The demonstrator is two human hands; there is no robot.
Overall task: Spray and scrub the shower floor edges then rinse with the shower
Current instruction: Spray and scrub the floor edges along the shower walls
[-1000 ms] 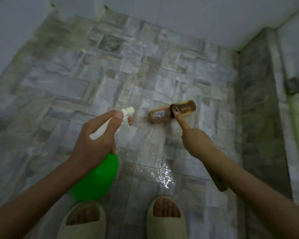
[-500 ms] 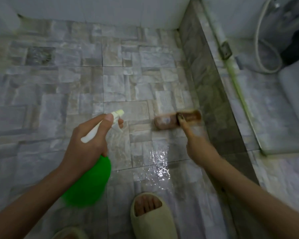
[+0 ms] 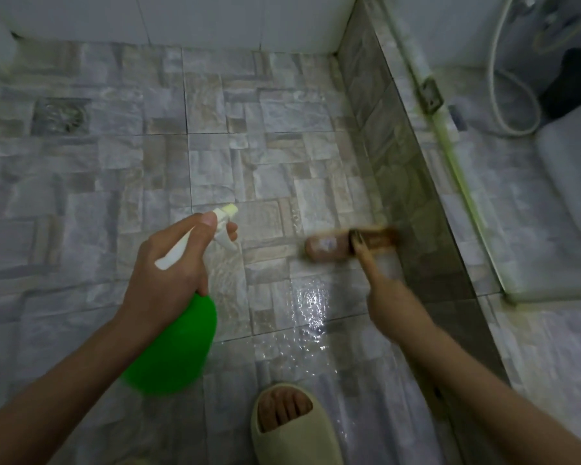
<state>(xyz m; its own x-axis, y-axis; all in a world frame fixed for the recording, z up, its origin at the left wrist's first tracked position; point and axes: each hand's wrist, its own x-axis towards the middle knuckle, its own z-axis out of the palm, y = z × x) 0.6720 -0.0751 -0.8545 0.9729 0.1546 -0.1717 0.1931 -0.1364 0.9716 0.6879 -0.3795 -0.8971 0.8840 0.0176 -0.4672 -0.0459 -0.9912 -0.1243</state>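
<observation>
I note the brown oblong scrub brush (image 3: 336,247): blurred, low over the wet grey stone-pattern floor tiles (image 3: 282,162), just beside the low tiled kerb (image 3: 399,182) on the right. Right hand (image 3: 391,305) grips its handle, index finger straight along it to the brush head. Left hand (image 3: 161,283) curls round the neck of the round green plastic spray bottle (image 3: 175,347), near left, one finger on the white trigger.
</observation>
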